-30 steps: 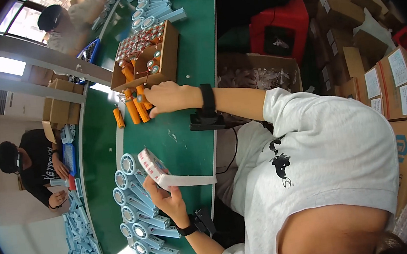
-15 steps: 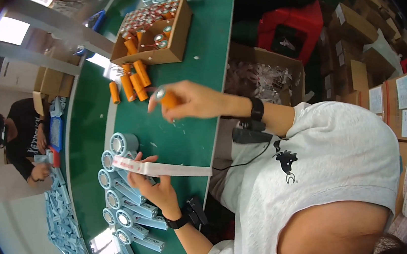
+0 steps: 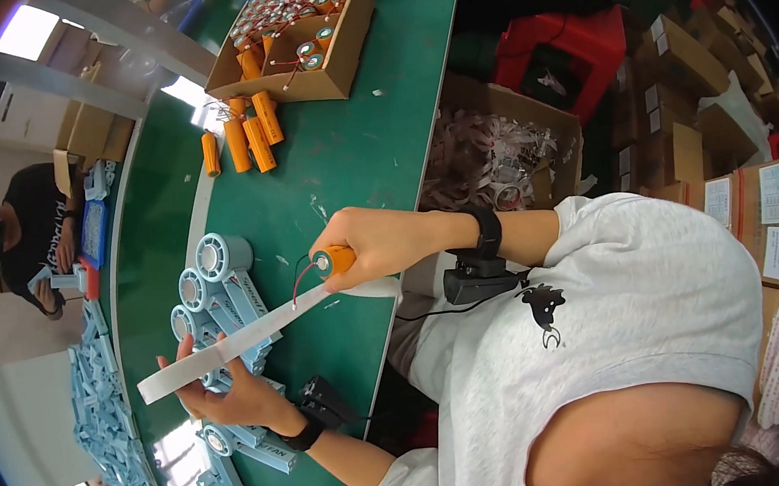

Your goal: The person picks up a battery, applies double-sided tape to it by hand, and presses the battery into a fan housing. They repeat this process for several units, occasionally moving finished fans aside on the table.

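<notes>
My right hand (image 3: 375,244) is closed around an orange cylindrical battery (image 3: 338,260) whose thin red and black wires dangle from its end. Close to those fingers runs a long white tape strip (image 3: 256,331), stretching toward my left hand and past it. The fingers of my left hand (image 3: 240,399) hold the strip near its far left end. Under and beside the left hand lie several light-blue handheld fans (image 3: 223,255) with round heads. More orange batteries (image 3: 258,145) lie loose on the green table (image 3: 344,167), beyond the right hand.
An open cardboard box (image 3: 324,86) of wired batteries stands at the far side of the table. Off the right edge, a carton (image 3: 569,143) holds crumpled strip scraps near a red stool (image 3: 610,39). Across the table a person (image 3: 41,223) handles light-blue parts beside a blue tray (image 3: 95,234).
My right hand has moved from near the loose batteries toward me, bringing the battery beside the strip. My left hand has shifted left, and the strip now slants between both hands.
</notes>
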Tool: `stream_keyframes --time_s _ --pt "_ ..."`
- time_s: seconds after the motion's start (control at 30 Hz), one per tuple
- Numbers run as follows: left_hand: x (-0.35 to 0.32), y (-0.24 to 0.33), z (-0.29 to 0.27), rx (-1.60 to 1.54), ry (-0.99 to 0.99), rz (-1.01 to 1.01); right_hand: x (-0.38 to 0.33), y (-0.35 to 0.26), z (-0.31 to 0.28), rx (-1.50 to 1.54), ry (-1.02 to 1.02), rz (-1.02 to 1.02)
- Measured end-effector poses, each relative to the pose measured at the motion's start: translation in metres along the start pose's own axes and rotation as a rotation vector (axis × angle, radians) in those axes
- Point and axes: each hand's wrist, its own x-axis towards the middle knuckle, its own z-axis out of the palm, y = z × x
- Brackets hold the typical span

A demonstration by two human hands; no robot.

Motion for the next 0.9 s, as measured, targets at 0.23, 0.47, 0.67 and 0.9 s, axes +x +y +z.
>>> stream_keyframes --time_s 0.23,0.47,0.67,0.9 --pt "0.002 -0.006 -0.004 -0.320 0.168 -0.287 0.010 0.015 0.000 0.388 -0.001 0.042" --pt "-0.013 -0.003 0.006 0.228 -0.114 0.057 0.027 0.017 0.002 0.624 0.018 -0.143" --pt "-0.023 -0.006 0.017 0.216 -0.082 0.090 0.032 0.004 0.007 0.640 0.164 -0.167" --pt "-0.021 -0.006 0.015 0.206 -0.022 0.138 0.064 -0.014 0.023 0.473 0.264 -0.262"
